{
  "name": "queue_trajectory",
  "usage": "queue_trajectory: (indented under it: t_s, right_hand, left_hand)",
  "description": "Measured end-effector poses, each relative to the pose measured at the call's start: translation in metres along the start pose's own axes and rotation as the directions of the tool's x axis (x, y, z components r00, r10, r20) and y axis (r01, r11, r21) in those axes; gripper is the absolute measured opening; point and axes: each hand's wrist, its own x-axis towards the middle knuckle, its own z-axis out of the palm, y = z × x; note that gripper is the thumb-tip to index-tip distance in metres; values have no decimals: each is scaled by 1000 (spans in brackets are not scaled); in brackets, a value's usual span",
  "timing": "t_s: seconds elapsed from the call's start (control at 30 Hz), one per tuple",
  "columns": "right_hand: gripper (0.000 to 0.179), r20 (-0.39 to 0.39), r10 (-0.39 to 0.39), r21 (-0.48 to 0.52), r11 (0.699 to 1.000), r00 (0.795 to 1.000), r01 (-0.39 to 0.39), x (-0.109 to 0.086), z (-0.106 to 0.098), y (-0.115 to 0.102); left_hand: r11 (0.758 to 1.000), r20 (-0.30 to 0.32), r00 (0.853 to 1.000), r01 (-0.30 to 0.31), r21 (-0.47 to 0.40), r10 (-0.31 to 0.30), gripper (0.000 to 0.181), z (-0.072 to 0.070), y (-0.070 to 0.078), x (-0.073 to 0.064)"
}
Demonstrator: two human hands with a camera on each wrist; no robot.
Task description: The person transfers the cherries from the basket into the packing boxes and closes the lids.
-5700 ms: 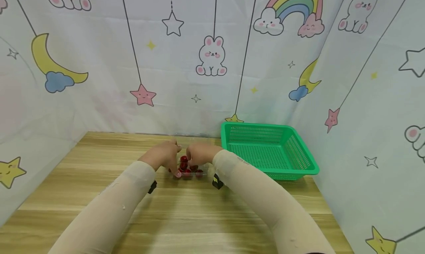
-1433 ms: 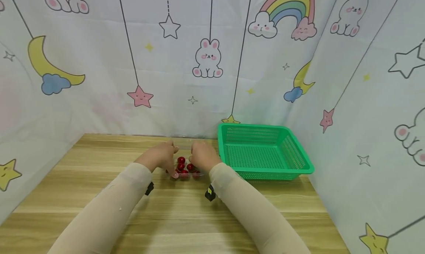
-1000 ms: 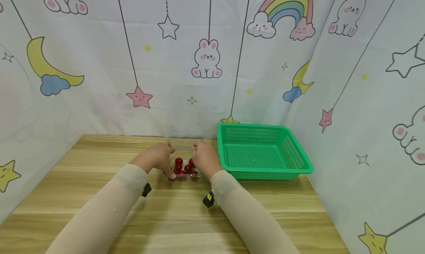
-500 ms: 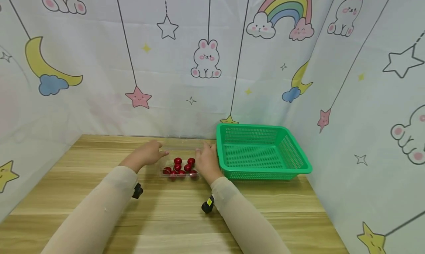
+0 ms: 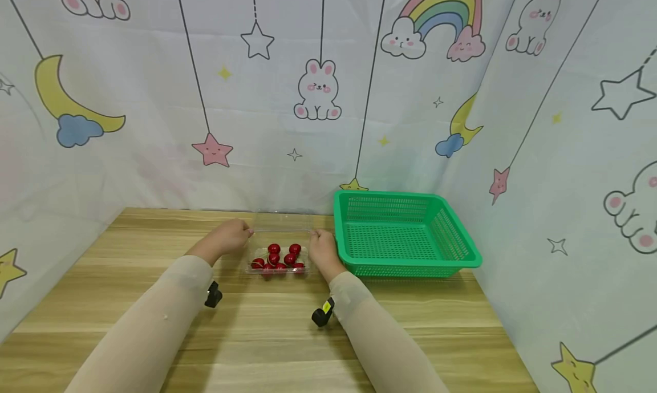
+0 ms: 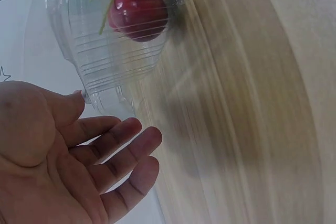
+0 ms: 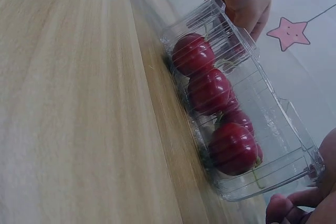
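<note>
A clear plastic clamshell box [image 5: 277,271] sits on the table with several red cherries [image 5: 274,258] in it, some with green stems. Its lid [image 5: 282,222] stands raised at the back. My left hand [image 5: 226,240] is at the lid's left corner, and in the left wrist view its thumb [image 6: 76,103] and index finger pinch the plastic while the other fingers stay loosely bent. At the right corner my right hand [image 5: 324,250] pinches the edge with thumb and fingertips; in the right wrist view its fingers [image 7: 281,208] show only in part.
A green plastic basket [image 5: 410,262] with slotted walls stands right beside the right hand, nothing in it. Behind the wooden table [image 5: 277,336] hangs a white cloth [image 5: 169,96] printed with stars, moons and rabbits.
Earlier both hands were close together over the box, hiding many cherries. They have moved apart to the lid's two sides, so the cherries now show.
</note>
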Motion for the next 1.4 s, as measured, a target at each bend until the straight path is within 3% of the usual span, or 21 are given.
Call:
queue_trajectory:
  t_s: [0.43, 0.63, 0.77, 0.9, 1.1, 1.23, 1.33, 1.4]
  right_hand:
    - [43, 40, 35, 125, 991, 999, -40, 1, 1, 6]
    - [44, 62, 93, 184, 978, 994, -103, 0, 1, 4]
    - [49, 72, 133, 235, 961, 988, -146, -1, 1, 3]
    - [49, 80, 156, 293, 940, 984, -173, -2, 1, 3]
    - [43, 94, 181, 433, 878, 979, -204, -4, 4, 7]
    - [43, 107, 173, 478, 855, 979, -204, -5, 4, 8]
    - [41, 102, 168, 469, 861, 980, -197, -6, 4, 8]
    - [40, 94, 170, 453, 870, 981, -194, -5, 3, 8]
  left_hand:
    - [998, 20, 999, 47, -46, -46, 49, 1, -3, 3]
    - [987, 16, 997, 79, -137, -78, 44, -2, -2, 1]
    - [965, 19, 995, 102, -240, -100, 45, -3, -1, 0]
    - [928, 23, 992, 122, -351, -122, 51, -3, -1, 0]
    - [870, 0, 992, 108, -480, -123, 52, -4, -3, -1]
    - [864, -20, 991, 102, -493, -129, 81, -12, -5, -6]
    - [870, -11, 992, 108, -482, -129, 105, -18, -9, -9]
    - [867, 14, 993, 112, -485, -120, 110, -22, -11, -10]
